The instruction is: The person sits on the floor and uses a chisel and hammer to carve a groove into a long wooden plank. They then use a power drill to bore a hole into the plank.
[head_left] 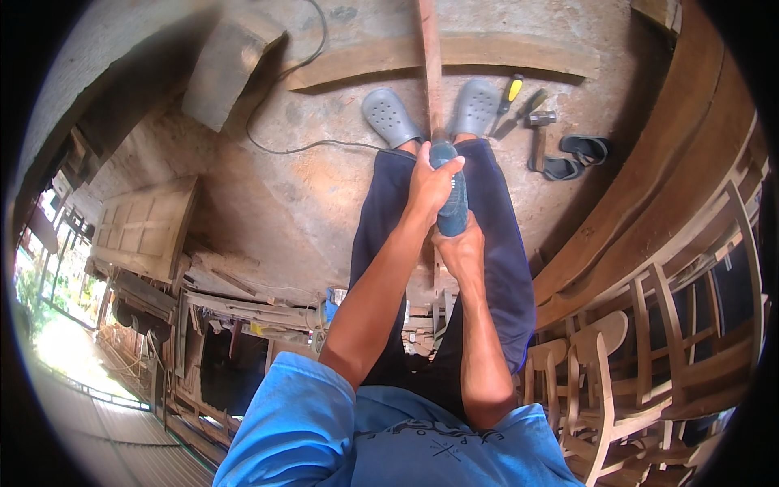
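Note:
A long, narrow wooden strip (430, 65) runs between my feet and back between my legs. Above it, both hands grip a teal, corded power tool (453, 209); its exact kind cannot be made out, since its front end is mostly hidden. My left hand (428, 187) wraps the forward part of the body, thumb across the top. Behind it, my right hand (461, 246) closes round the rear end. The tool's front lies at the strip, but whether they touch is unclear.
A dark cord (312, 148) curves over the floor at left. Beyond my grey clogs (391, 118) lies a curved plank (503, 53). A yellow-handled tool (510, 93), a hammer (542, 134) and sandals (586, 148) lie right. Large boards (649, 203) and wooden chair frames (604, 349) stand farther right.

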A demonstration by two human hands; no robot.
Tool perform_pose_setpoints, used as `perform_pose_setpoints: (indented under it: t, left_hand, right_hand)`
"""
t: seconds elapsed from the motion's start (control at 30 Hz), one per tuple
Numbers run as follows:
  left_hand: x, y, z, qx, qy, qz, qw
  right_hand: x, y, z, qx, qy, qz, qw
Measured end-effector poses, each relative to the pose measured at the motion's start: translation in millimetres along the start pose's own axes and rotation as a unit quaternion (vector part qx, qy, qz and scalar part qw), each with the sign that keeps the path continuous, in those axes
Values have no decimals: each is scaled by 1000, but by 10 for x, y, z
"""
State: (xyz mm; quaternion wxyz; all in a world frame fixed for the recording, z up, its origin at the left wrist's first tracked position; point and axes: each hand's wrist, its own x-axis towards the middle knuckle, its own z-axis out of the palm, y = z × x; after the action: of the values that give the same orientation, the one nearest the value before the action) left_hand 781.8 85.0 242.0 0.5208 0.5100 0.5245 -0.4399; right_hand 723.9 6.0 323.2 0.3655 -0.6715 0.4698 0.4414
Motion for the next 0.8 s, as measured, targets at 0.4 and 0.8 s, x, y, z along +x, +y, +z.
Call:
perform_pose_setpoints:
  t: [0.4, 0.8]
  left_hand:
    - [148, 3, -23, 24, -5, -7, 1000]
    - [185, -3, -53, -6, -17, -14, 1000]
  right_hand:
    - [86, -31, 30, -8, -2, 14, 1000]
    - [113, -53, 64, -34, 8, 6, 999]
